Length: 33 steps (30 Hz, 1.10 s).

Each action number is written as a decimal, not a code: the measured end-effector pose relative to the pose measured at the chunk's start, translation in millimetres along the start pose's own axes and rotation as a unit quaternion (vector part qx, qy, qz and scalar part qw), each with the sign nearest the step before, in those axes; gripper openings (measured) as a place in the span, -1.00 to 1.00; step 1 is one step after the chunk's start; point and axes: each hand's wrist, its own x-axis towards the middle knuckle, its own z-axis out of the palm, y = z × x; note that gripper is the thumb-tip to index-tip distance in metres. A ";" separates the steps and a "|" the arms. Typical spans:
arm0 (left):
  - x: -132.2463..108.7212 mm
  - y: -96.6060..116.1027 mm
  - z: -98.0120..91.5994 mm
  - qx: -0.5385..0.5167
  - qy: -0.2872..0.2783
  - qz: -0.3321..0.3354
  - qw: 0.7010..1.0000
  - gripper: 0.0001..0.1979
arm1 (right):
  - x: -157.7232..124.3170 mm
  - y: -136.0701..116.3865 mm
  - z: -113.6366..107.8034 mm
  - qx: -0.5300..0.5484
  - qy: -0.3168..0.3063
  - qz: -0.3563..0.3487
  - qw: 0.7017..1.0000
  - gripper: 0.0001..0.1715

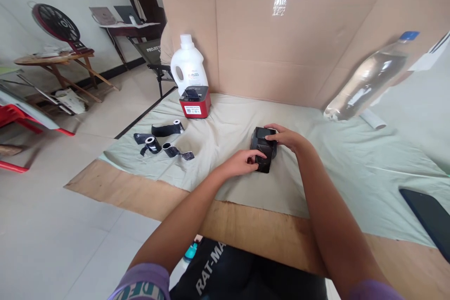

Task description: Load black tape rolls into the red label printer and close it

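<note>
On the cloth in front of me sits a small black box-shaped device (260,133), perhaps a small printer. A dark, glossy strip (264,161) hangs from its near side. My left hand (241,162) pinches the strip's left edge, thumb and index finger bent around it. From the right, my right hand (285,137) grips the device's top and side with its fingers. To the left lie a black roll with a white core (153,145), another black roll (178,126) with its strip partly unwound, and a short curled black strip (170,150).
A red and black box-shaped device (196,103) stands before a white jug (190,68). Cardboard (281,51) walls off the back. At the right are a large clear bottle (369,79), a white tube (372,119) and a phone (427,213). A wooden edge (246,220) runs along the front.
</note>
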 end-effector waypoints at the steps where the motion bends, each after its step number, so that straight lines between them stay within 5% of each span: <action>1: -0.1 0.0 0.1 0.001 0.001 0.000 1.000 -0.59 | -0.3 -0.4 0.7 -0.002 0.005 0.000 1.000 -0.33; 25: -3.0 -0.7 5.3 0.045 0.019 0.009 0.999 -0.66 | 7.7 10.4 17.7 -0.021 0.082 -0.013 0.996 -0.21; 33: -2.0 -3.1 7.2 0.037 0.027 0.005 0.999 -0.68 | -12.0 -7.0 -13.2 0.034 0.092 -0.048 0.994 -0.40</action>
